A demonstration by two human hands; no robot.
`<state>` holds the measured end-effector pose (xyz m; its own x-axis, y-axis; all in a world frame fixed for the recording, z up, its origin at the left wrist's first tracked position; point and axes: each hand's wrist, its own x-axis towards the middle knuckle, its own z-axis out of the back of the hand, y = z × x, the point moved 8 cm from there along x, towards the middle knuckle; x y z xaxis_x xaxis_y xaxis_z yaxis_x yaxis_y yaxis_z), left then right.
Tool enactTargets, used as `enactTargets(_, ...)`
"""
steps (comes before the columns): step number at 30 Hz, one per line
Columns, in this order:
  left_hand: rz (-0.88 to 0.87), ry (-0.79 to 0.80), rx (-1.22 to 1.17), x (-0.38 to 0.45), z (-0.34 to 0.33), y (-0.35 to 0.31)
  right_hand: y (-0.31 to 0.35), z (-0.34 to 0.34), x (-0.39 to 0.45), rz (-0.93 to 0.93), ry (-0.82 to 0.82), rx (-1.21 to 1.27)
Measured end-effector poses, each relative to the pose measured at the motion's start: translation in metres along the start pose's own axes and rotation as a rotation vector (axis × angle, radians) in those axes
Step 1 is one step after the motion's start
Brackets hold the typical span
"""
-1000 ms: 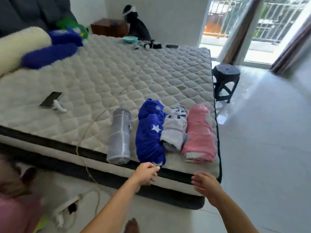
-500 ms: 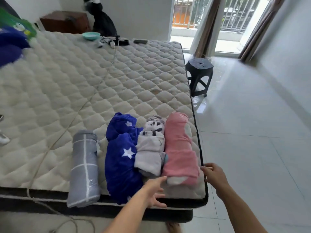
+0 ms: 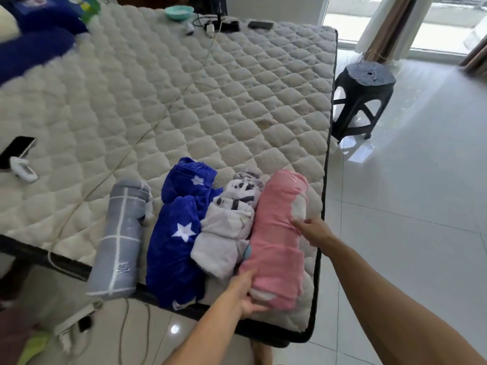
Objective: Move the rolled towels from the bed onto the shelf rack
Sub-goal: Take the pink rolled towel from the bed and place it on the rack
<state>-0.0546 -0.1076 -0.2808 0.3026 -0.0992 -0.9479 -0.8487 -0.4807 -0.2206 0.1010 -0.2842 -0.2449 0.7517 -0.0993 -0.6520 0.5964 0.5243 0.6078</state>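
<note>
Four rolled towels laid side by side at bed [image 3: 237,101] near corner. Pink towel [image 3: 276,238] clasped at near end by left hand [image 3: 246,296], touched on right flank by right hand [image 3: 313,231]; right grip closure not discernible.

head view: single wide-angle camera, worn on the head, angled forward and down.

i have one view only, so no second view overlaps it. it looks from the foot corner of the bed [image 3: 184,106] across the mattress toward the far wall and window, standing close over the near edge. the rolled towels [image 3: 276,238] sit low in frame, near the lens, both forearms entering from the bottom. the tiled floor [image 3: 408,206] and a dark stool [image 3: 363,93] fill the right side. straight edges bow toward the borders.
</note>
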Motion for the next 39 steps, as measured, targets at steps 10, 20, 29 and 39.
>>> enactTargets(10,-0.106,-0.076,0.121,-0.010,0.005,-0.012,-0.012,-0.018,0.012,-0.014,-0.113,0.063)
enactTargets(20,-0.164,-0.064,0.188,-0.058,0.024,-0.009,0.021,-0.003,-0.056,0.323,-0.399,0.080)
enactTargets(29,-0.361,-0.107,0.080,-0.130,0.102,-0.008,0.114,-0.053,-0.168,0.736,-0.305,0.169)
enactTargets(39,-0.633,-0.370,-0.521,-0.280,0.337,0.128,0.172,-0.295,-0.385,1.122,0.264,0.078)
